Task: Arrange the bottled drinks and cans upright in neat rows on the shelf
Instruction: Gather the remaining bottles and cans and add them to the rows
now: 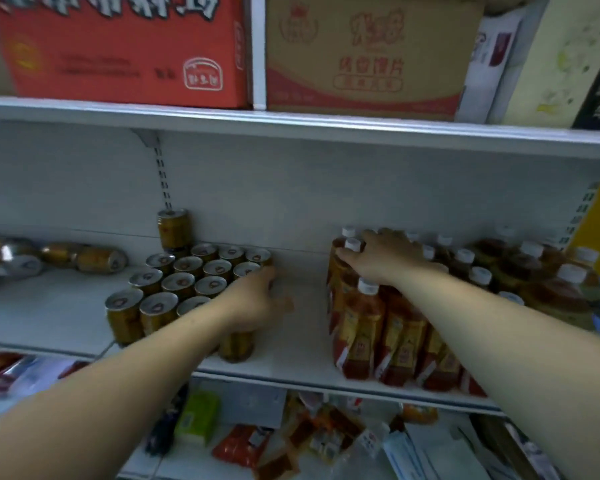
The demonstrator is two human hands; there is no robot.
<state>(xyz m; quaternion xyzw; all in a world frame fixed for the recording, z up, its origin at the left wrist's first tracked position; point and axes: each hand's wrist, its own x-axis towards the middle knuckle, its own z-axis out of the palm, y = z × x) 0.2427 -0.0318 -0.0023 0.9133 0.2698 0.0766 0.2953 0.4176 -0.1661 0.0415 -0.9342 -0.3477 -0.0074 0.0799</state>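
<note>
Cans (184,271) stand in rows mid-frame on the shelf (302,341); left hand (257,299) meets their right edge, grip unclear, as right hand (378,258) clasps a neck among bottles (378,327) at right. Straightening appears underway; toppled cans (84,258) at left likely need uprighting next

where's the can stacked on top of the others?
Head view, left of centre: the stacked can stands upright at the back-left corner of the can block, against the back wall.
</note>
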